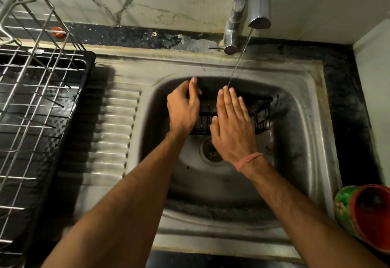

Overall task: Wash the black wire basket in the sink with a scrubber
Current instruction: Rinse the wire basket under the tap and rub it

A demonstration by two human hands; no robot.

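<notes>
The black wire basket (262,112) stands in the steel sink (295,132), partly hidden behind both hands. My left hand (182,107) grips the basket's left end, fingers curled over its rim. My right hand (232,124) lies flat over the basket's middle with straight fingers, under a thin stream of water (238,63) falling from the tap (258,0). No scrubber shows in view.
The sink drain (209,151) sits just below the basket. A wire dish rack (35,90) on a black tray stands on the ribbed drainboard at the left. A red and green bowl (367,217) rests on the counter at the lower right.
</notes>
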